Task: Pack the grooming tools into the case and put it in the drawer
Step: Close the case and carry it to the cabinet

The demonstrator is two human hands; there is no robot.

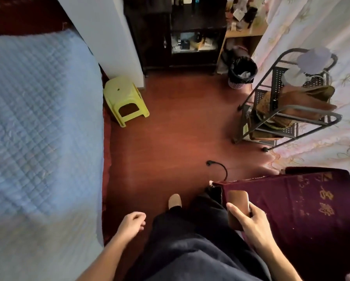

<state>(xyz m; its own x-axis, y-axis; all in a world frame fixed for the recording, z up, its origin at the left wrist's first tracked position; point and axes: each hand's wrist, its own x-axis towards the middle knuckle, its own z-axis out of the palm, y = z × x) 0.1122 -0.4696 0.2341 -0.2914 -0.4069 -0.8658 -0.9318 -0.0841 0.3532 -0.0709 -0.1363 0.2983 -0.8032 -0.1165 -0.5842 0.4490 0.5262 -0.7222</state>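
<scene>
1. At five o'clock the right hand (253, 222) grips a flat tan case (238, 205) by its lower end, thumb across the face and fingers behind. This looks like a carrying hold. The case appears closed, so the packing is probably done.
2. At seven o'clock the left hand (132, 222) hangs loosely curled and holds nothing, likely kept free to pull a drawer.
3. No drawer shows plainly. The dark cabinet (190, 37) at twelve o'clock or the maroon-draped stand (301, 209) at four o'clock may hold one, but I cannot tell.
</scene>
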